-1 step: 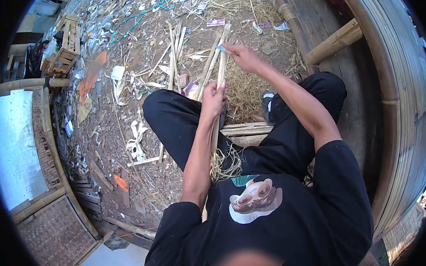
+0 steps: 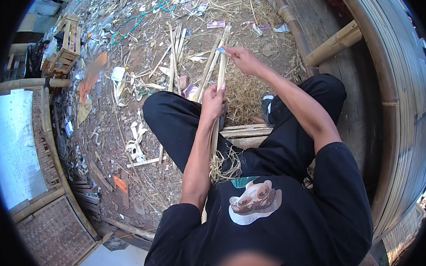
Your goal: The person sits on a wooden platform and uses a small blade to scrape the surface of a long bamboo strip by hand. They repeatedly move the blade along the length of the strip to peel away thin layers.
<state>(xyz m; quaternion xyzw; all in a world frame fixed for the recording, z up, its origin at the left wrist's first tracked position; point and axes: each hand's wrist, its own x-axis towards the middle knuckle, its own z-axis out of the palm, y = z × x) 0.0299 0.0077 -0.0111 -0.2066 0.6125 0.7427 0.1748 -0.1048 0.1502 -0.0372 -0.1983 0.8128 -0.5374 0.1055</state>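
Observation:
My left hand [image 2: 213,102] is closed round a long pale bamboo strip [image 2: 222,68] above my left knee. The strip slants from my lap up and away over the ground. Near its far end, my right hand [image 2: 244,60] pinches a small flat pale-blue piece [image 2: 221,50] against the strip. Whether this is a blade is too small to tell. Curly thin shavings [image 2: 225,165] lie in my lap at the strip's near end.
More bamboo strips [image 2: 172,58] lie on the littered ground. Straw-like shavings [image 2: 243,93] pile up between my feet. Bamboo poles [image 2: 390,77] stand on the right, a wooden crate [image 2: 69,43] at far left, and a woven bamboo panel [image 2: 58,239] at lower left.
My right hand has shifted very slightly toward me along the strip with the pale-blue piece. My left hand keeps its hold in nearly the same place.

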